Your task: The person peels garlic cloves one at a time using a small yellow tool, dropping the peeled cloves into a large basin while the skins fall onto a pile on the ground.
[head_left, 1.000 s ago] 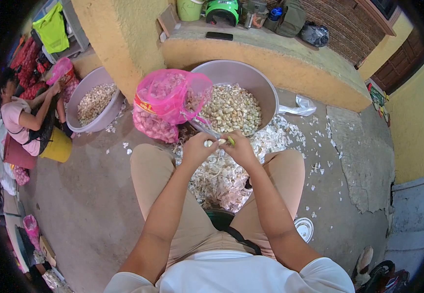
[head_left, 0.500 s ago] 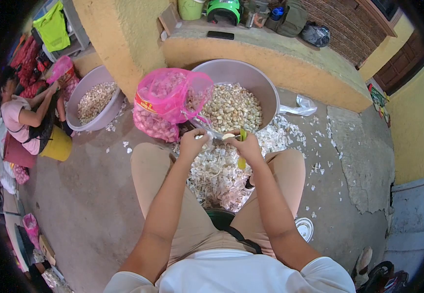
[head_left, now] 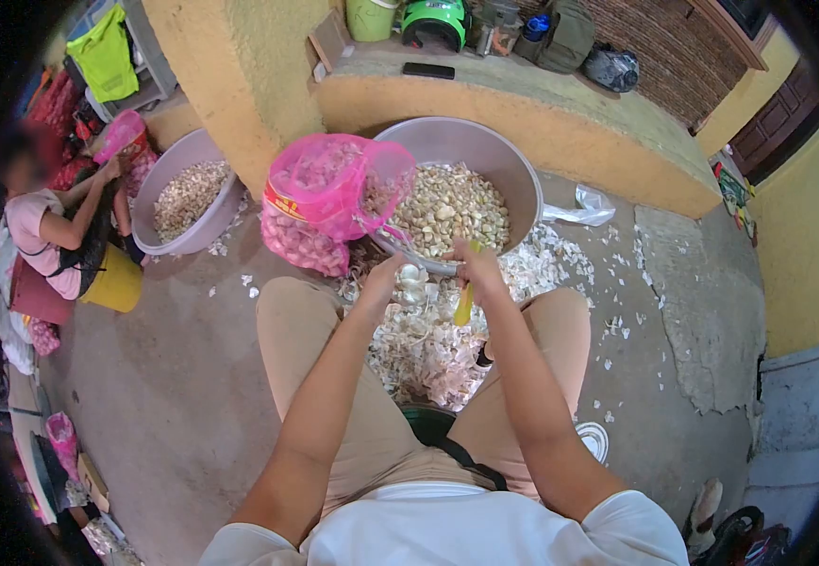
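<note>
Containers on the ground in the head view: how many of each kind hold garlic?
Large round basins: 2, the near basin and the far basin
Pink mesh bags: 1, the pink bag beside the near basin
Total: 3

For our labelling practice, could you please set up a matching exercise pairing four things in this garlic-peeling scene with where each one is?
Things:
1. yellow-handled tool
2. pink mesh bag
3. large metal basin
4. pile of garlic skins

Places:
A. on the ground between the person's knees
B. in the right hand
C. leaning against the basin's left side
D. in front of the hands, holding peeled cloves

Pairs: 1-B, 2-C, 3-D, 4-A
</note>
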A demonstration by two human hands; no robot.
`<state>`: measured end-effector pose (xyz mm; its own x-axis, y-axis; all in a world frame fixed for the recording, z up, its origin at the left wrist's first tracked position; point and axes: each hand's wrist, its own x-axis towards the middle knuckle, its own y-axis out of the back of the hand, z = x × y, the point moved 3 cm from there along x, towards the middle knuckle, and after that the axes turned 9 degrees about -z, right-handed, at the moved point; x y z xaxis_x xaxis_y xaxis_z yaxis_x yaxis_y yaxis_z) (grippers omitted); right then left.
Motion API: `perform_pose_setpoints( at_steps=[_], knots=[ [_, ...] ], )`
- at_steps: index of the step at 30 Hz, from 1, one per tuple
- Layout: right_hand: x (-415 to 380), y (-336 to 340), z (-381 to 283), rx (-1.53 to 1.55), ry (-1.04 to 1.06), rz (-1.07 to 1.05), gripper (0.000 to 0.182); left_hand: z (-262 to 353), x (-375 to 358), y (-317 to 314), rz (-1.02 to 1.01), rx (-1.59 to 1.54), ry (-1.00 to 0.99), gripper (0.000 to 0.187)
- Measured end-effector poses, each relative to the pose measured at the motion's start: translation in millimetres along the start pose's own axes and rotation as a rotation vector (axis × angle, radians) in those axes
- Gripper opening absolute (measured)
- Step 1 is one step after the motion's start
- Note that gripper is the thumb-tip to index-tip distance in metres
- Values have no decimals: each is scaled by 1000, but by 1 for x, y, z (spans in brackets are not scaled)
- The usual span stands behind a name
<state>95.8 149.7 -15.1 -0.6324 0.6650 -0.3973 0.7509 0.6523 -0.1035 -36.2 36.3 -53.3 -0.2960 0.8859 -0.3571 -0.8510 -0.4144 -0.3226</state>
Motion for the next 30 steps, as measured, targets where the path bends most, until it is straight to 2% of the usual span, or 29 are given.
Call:
perform_pose_setpoints(
  at_steps=[2, 3, 5, 6, 9, 12, 18, 21, 27, 30],
  knots=[
    [-2, -7, 9, -266, -73, -77, 40, 2, 0, -1, 36, 138, -161, 29],
    [-8, -14, 4, -345, 0, -87, 41, 4, -1, -2, 54, 207, -241, 27],
    [-24, -34, -7, -502, 147, -105, 44, 9, -5, -10, 19, 133, -179, 28],
    [-25, -42, -8, -651, 390, -58, 45, 12, -7, -12, 2, 96, -149, 29],
    [-27, -41, -5, -788, 308, -110, 42, 13, -10, -14, -34, 68, -147, 30],
    [-23, -41, -1, -846, 362, -123, 40, 10, -6, -12, -40, 153, -192, 29],
    [-27, -43, 1, -858, 604, -69, 31, 11, -6, -11, -28, 186, -269, 29],
    [-32, -45, -3, -861, 621, -75, 23, 11, -4, -8, 8, 322, -316, 29],
    [-26, -44, 7, -715, 696, -1, 23, 16, -7, -10, 49, 376, -307, 28],
    [-16, -31, 13, -481, 378, 144, 28, 15, -10, -13, -10, 282, -315, 27]
  ],
)
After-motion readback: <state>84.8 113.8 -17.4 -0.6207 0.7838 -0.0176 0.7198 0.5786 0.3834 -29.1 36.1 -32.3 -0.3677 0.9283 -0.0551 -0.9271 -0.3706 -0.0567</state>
